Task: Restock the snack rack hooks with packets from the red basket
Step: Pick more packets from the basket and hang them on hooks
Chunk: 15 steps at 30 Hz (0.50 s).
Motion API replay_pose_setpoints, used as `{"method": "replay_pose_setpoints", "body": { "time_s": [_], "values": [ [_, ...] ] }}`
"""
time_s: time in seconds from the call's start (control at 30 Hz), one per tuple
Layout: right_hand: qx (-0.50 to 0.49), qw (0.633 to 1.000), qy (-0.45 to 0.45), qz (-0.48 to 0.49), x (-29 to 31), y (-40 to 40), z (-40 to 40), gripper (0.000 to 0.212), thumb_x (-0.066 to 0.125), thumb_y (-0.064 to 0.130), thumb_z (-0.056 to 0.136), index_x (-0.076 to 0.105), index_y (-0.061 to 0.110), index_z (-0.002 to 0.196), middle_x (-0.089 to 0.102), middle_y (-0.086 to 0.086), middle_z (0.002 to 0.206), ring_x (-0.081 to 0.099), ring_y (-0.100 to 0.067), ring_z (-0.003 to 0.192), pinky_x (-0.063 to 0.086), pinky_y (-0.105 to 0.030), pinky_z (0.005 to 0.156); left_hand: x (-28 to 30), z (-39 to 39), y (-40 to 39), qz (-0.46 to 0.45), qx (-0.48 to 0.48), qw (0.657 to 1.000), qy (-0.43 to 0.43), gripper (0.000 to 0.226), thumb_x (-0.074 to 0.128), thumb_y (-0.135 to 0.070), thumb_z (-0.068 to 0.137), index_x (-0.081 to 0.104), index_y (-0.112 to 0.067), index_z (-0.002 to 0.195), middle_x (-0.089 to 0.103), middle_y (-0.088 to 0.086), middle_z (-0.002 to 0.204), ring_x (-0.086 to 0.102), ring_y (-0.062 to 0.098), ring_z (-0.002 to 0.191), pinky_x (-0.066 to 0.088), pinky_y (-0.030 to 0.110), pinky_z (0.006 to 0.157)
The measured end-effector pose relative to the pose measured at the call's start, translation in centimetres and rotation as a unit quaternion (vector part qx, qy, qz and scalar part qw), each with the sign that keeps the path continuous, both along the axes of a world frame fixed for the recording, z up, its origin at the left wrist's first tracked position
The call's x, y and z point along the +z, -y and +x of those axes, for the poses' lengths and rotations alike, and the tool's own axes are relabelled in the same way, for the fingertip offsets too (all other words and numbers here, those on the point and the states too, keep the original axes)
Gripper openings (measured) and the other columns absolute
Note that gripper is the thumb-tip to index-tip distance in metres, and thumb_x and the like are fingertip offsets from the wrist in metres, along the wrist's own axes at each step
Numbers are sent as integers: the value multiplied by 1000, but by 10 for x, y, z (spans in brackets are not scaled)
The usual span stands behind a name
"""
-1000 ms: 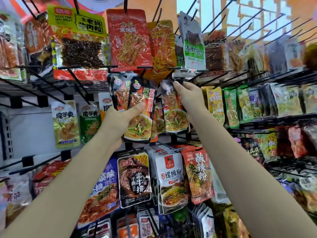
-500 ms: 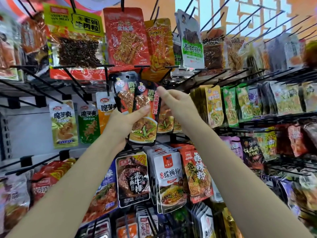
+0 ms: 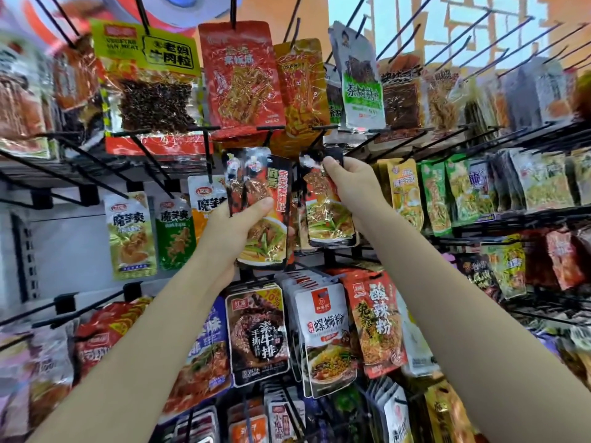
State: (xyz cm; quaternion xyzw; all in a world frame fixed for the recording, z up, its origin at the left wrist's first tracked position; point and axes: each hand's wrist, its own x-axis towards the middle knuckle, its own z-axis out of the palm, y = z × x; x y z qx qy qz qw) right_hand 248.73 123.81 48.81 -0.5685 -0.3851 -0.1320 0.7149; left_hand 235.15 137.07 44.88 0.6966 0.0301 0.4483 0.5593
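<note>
Hooks (image 3: pixel 209 148) of black wire jut out of the snack rack (image 3: pixel 511 215) toward the camera on every tier, and packets hang crowded all round the two raised hands. Above them a red packet (image 3: pixel 241 75) and a yellow-topped bag of dark bits (image 3: pixel 150 84) hang low, their bottom edges just over the hands. Below, a black steak-printed packet (image 3: pixel 257 334) and a white noodle packet (image 3: pixel 326 340) fill the next tier, so the free room is only the narrow band between tiers where the hands work. To the left, green and white konjac packets (image 3: pixel 131 235) hang beside a bare grey back panel (image 3: pixel 64 244); to the right, yellow and green packets (image 3: pixel 412 193) sit close by the right wrist.

The left hand (image 3: pixel 230 231) grips a small stack of black-and-red packets (image 3: pixel 259 212), thumb pressed across the front face and fingers curled behind; the stack stands upright, slightly tilted, in front of the middle tier. The right hand (image 3: pixel 351 183) pinches the dark top edge of one like packet (image 3: pixel 326 206) between thumb and fingers, up at the tip of a hook. Whether that hook already passes through its hole cannot be told. These packets are glossy, dark at the top, with red lettering, and show a bowl of noodles with green vegetables on the lower half. The two hands are near each other but apart.
</note>
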Motion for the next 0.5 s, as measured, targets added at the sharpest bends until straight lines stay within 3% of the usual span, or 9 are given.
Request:
{"method": "replay_pose_setpoints", "body": {
  "time_s": [0.07, 0.1, 0.17, 0.2, 0.27, 0.33, 0.43, 0.5],
  "values": [
    [0, 1000, 1, 11, -3, -1, 1, 46, 59, 31, 101, 58, -13, 114, 56, -31, 92, 52, -27, 79, 41, -38, 72, 1, -1, -2, -1, 0, 1000, 4, 29, 80, -24, 85, 69, -12, 109, 77, 6, 95, 73, 33, 97, 60, 46, 85],
    [3, 1000, 2, 14, -5, 0, 1, 47, 61, 28, 100, 55, -14, 118, 58, -30, 94, 56, -28, 80, 43, -39, 72, 1, -3, -1, -1, -3, 1000, 7, 48, 84, -31, 79, 66, -10, 118, 76, 8, 103, 72, 32, 102, 59, 47, 88],
    [9, 1000, 7, 18, -6, -1, 3, 36, 62, 26, 99, 59, -9, 103, 50, -14, 76, 51, -15, 65, 41, -31, 64, 0, -3, -1, 0, -8, 1000, 14, 93, 95, -52, 57, 59, -11, 132, 70, 12, 124, 67, 33, 116, 55, 52, 97],
    [7, 1000, 6, 21, -6, -2, 4, 26, 61, 25, 100, 58, 1, 91, 43, -6, 68, 43, -8, 53, 36, -25, 57, -1, -1, -5, -2, -8, 1000, 12, 102, 97, -57, 49, 59, -13, 133, 67, 13, 128, 65, 33, 118, 54, 53, 98],
    [3, 1000, 2, 26, -7, -3, 9, 29, 58, 26, 101, 47, 11, 79, 30, 3, 61, 29, -5, 43, 25, -19, 44, 1, -5, 0, -5, -10, 1000, 8, 80, 95, -48, 59, 62, -15, 124, 70, 11, 122, 69, 30, 110, 57, 49, 94],
    [1, 1000, -1, 30, -8, -3, 12, 36, 56, 28, 102, 40, 13, 73, 27, 2, 60, 27, -8, 46, 22, -19, 43, 0, -7, 3, -14, -14, 1000, 7, 50, 87, -31, 76, 61, -17, 116, 73, 10, 114, 72, 29, 103, 59, 44, 89],
    [2, 999, 1, 47, -9, -2, 14, 33, 55, 31, 102, 44, 11, 79, 31, 2, 63, 30, -9, 53, 26, -19, 48, -1, -3, 1, -23, -17, 999, 20, 36, 84, -25, 81, 57, -23, 105, 73, 8, 111, 72, 27, 99, 59, 39, 82],
    [-3, 999, 3, 50, -7, -1, 15, 32, 55, 32, 102, 45, 11, 81, 32, 3, 63, 31, -10, 54, 26, -18, 47, -1, -1, 0, -29, -17, 999, 28, 39, 85, -27, 79, 52, -28, 98, 68, 9, 118, 70, 26, 104, 57, 37, 83]
  ]
}}
